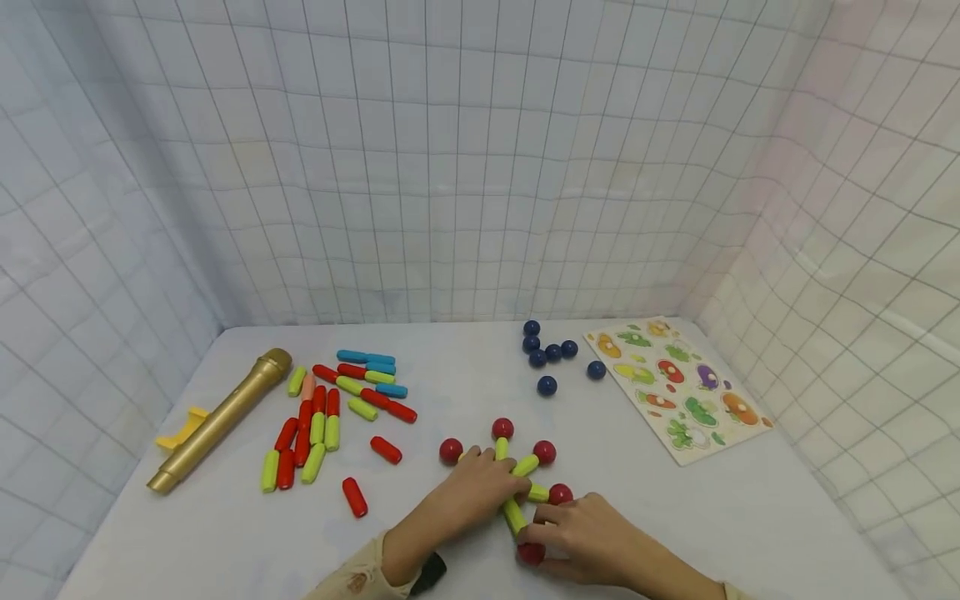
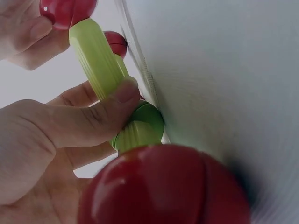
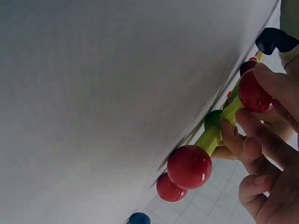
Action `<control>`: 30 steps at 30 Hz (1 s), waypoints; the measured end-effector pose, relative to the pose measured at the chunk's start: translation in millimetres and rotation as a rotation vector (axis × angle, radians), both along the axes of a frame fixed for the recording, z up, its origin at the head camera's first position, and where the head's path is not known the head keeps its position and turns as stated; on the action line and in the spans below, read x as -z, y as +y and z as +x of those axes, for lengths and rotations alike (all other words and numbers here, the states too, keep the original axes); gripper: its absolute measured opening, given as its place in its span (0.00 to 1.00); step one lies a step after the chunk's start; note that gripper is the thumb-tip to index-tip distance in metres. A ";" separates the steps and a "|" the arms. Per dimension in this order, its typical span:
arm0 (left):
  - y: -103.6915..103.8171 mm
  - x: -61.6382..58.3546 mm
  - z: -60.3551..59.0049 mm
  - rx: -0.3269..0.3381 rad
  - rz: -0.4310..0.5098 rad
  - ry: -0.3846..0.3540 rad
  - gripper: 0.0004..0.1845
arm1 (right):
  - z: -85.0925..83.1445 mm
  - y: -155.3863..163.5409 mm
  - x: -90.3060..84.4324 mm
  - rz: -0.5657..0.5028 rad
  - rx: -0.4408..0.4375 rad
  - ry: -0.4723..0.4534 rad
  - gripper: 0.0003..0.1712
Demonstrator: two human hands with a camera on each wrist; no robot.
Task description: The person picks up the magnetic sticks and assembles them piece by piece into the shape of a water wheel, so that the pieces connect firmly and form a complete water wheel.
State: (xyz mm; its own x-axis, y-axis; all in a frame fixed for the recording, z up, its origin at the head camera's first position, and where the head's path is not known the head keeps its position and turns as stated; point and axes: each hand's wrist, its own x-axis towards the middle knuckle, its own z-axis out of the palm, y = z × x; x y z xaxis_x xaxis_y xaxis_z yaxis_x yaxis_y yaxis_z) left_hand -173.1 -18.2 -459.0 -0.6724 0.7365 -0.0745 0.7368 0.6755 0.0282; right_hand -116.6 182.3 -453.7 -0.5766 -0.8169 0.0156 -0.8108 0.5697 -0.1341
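Note:
A star-shaped build of yellow-green sticks, each tipped with a red ball, lies low at the front middle in the head view. A green ball (image 2: 153,117) joins the sticks at its centre. My left hand (image 1: 477,490) covers that centre, its thumb and fingers pinching a yellow-green stick (image 2: 96,58) beside the green ball. My right hand (image 1: 594,537) pinches the red ball (image 1: 531,554) at the near end of this stick. The stick's end meets that ball in the left wrist view. Other red balls (image 1: 502,428) fan out on the far side.
Loose red, yellow-green and blue sticks (image 1: 318,426) lie on the left. Beyond them are a gold microphone (image 1: 225,418) and a yellow piece (image 1: 180,429). Several dark blue balls (image 1: 547,386) sit at the back, left of a vegetable puzzle board (image 1: 708,442). White gridded walls (image 1: 465,167) surround the table.

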 end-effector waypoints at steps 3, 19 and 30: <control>0.6 0.8 1.7 -0.006 0.001 -0.016 0.12 | 1.4 -2.7 1.8 0.019 0.003 0.000 0.17; -50.0 -12.8 -18.2 -0.121 0.285 -0.361 0.17 | -43.7 -34.3 -16.8 -0.023 0.263 0.029 0.15; -160.2 -27.8 -5.6 -0.548 0.233 -0.297 0.16 | -52.5 -44.7 -2.9 -0.003 0.259 0.046 0.14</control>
